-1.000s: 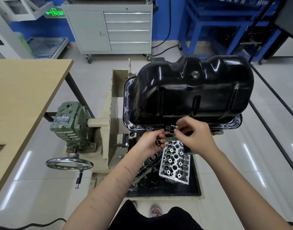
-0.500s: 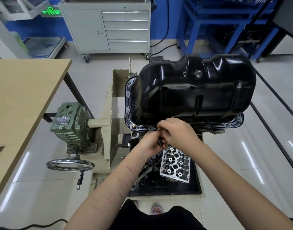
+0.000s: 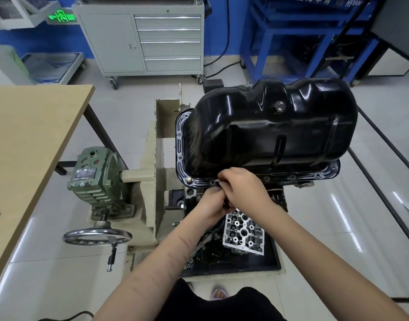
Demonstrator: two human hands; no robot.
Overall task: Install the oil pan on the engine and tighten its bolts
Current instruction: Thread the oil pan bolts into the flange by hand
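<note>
The glossy black oil pan (image 3: pixel 268 128) sits upside down on the engine (image 3: pixel 194 193) held in the beige stand. Its flange (image 3: pixel 314 176) runs along the near edge with open bolt holes. One bolt (image 3: pixel 188 179) stands in the flange's near left corner. My right hand (image 3: pixel 242 188) pinches a small bolt (image 3: pixel 218 181) at a flange hole just right of that corner. My left hand (image 3: pixel 210 205) is curled right below it, gripping several dark bolts (image 3: pixel 226 206), mostly hidden by the right hand.
A cylinder head (image 3: pixel 244 232) lies in a black tray (image 3: pixel 275 262) on the floor under the engine. The stand's green gearbox (image 3: pixel 94 177) and handwheel (image 3: pixel 97 236) are at left, beside a wooden table (image 3: pixel 32 140). A grey tool cabinet (image 3: pixel 141 38) and blue racks (image 3: pixel 303 42) stand behind.
My right hand moved left along the flange from the middle toward the near left corner and now sets a bolt at a hole there. The left hand stayed just below it.
</note>
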